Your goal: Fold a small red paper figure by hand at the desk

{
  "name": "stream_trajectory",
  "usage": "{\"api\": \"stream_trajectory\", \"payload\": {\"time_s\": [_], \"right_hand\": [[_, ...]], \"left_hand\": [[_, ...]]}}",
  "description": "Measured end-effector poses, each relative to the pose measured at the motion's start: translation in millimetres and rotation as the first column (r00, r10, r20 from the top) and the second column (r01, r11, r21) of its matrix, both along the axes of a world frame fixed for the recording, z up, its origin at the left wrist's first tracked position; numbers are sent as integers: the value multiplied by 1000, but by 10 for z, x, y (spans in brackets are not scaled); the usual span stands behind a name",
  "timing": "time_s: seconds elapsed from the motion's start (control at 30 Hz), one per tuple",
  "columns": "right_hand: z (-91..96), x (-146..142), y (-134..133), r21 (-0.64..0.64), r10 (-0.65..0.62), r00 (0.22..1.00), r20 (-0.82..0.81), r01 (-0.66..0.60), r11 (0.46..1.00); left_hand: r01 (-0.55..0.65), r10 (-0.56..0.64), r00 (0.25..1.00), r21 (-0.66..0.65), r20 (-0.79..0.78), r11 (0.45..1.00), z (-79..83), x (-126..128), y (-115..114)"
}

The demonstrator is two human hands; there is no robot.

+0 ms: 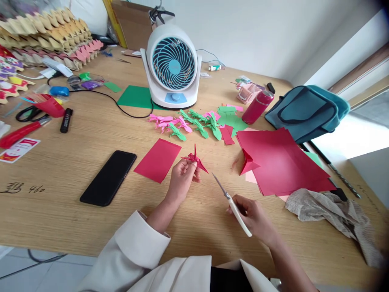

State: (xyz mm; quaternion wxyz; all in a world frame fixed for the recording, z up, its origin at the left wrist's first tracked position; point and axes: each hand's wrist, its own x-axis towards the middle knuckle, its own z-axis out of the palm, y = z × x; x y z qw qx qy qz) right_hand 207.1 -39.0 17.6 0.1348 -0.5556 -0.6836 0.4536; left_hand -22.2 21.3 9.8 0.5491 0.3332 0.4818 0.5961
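My left hand [184, 175] pinches a small folded red paper figure [197, 160] with thin pointed ends, just above the table. In my right hand [251, 213] is a pair of scissors [232, 205] with white handles. Their blades point up and left toward the figure but do not touch it. A red paper sheet [158, 160] lies left of the figure. To the right, a folded red paper piece [249, 162] rests on a stack of large red sheets [285, 166]. Several green and pink folded paper figures [199, 121] lie behind my hands.
A white fan [174, 67] stands at the back. A black phone [108, 178] lies at left, near a marker [66, 120] and a red cup [50, 104]. At right are a red bottle [257, 107], a teal bag [306, 109] and a crumpled cloth [331, 215].
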Motion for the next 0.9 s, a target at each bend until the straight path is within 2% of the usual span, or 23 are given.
{"api": "stream_trajectory", "payload": {"time_s": [0.1, 0.17, 0.23, 0.3, 0.43, 0.6, 0.7, 0.73, 0.77, 0.8, 0.83, 0.87, 0.9], "right_hand": [[22, 260, 1, 95, -58, 992, 116, 47, 994], [41, 471, 56, 236, -176, 947, 270, 112, 965], [63, 700, 153, 398, -344, 819, 459, 157, 904], [76, 925, 272, 503, -445, 677, 586, 127, 855], [19, 1266, 480, 501, -488, 460, 742, 104, 859], [-109, 1455, 616, 412, -442, 377, 814, 162, 897], [-56, 1427, 642, 396, -420, 367, 830, 144, 907], [-11, 1370, 642, 422, -433, 363, 825, 115, 899], [41, 1281, 637, 489, -487, 367, 793, 94, 867], [95, 1157, 630, 557, -526, 420, 740, 55, 828], [145, 1002, 621, 617, -541, 518, 662, 32, 786], [186, 820, 614, 636, -497, 658, 565, 35, 771], [215, 621, 609, 607, -404, 802, 439, 66, 792]], "left_hand": [[7, -7, 1000, 1, 4, 1000, -9, -1, 6], [24, -24, 1000, 0, 9, 1000, -9, -2, 12], [47, -47, 999, 0, 10, 999, -6, 1, 14], [72, -72, 997, -3, 3, 997, -4, 8, 10], [144, -145, 989, -5, -24, 990, -22, 27, -9], [241, -239, 968, 16, -80, 970, -67, 38, -17], [272, -267, 959, 39, -99, 962, -74, 46, -23], [284, -278, 955, 48, -104, 958, -73, 52, -27], [297, -290, 951, 58, -109, 953, -69, 58, -33], [311, -302, 946, 66, -114, 948, -66, 66, -41], [325, -315, 942, 75, -120, 943, -64, 75, -50], [341, -329, 936, 84, -127, 936, -63, 84, -60], [360, -346, 928, 91, -136, 929, -64, 92, -70]]}}
